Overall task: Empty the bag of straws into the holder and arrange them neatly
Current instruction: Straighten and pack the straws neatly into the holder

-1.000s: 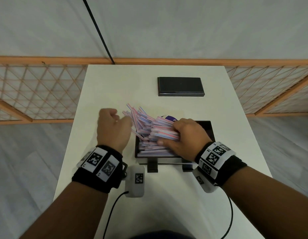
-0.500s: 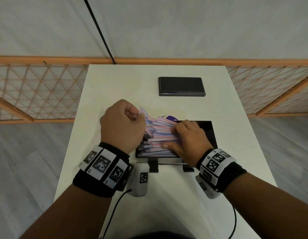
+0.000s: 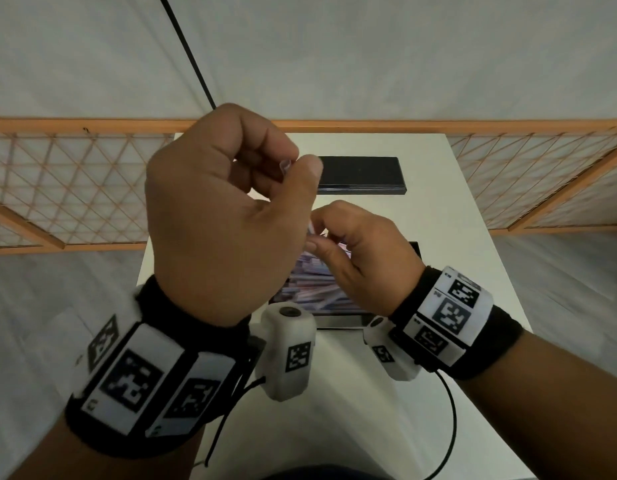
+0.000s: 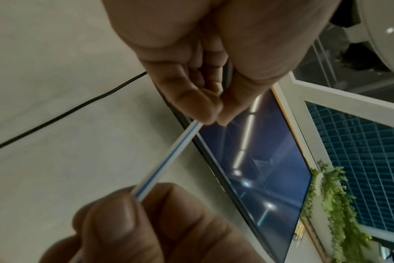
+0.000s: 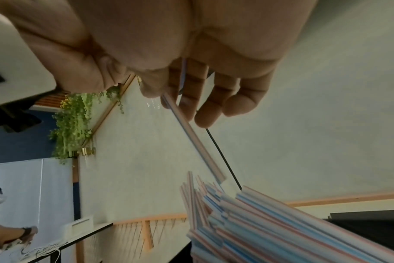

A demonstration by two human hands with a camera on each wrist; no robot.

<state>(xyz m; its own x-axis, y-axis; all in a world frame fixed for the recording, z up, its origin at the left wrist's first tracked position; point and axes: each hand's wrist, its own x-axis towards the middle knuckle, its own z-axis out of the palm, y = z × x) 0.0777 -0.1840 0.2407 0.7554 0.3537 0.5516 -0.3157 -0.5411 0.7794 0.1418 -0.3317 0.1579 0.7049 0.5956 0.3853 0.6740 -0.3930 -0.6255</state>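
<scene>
Single striped straw point(image 4: 169, 156) held in the air between both hands, above the holder. Left hand point(image 3: 224, 216) raised high, close to the head camera, thumb and forefinger pinched on one end of the straw; clear tip pokes out at the fingertips point(image 3: 287, 166). Right hand point(image 3: 362, 258) lower, thumb and fingers pinched on the same straw; other fingers loosely curled. In the right wrist view a straw point(image 5: 192, 137) runs from the fingers down toward the pile.

Pile of straws point(image 3: 314, 285), blue/white and pink/white stripes, lies mostly lengthwise in the black holder point(image 3: 413, 249) under the right hand; ends point(image 5: 205, 195) uneven, some sticking up at angles. Holder sits mid-desk, near the front edge, partly hidden by both hands. Bag not identifiable.

Desk point(image 3: 456, 237) white. Flat black rectangular lid-like piece point(image 3: 362, 174) lies at the far side of the desk, well apart from the holder. Black wristbands with printed markers on both wrists, white camera pod point(image 3: 289, 351) under the left wrist, thin cable point(image 3: 449, 420) trailing. Wooden lattice fence point(image 3: 75, 188) behind the desk, black cord point(image 3: 186, 50) on the wall.
</scene>
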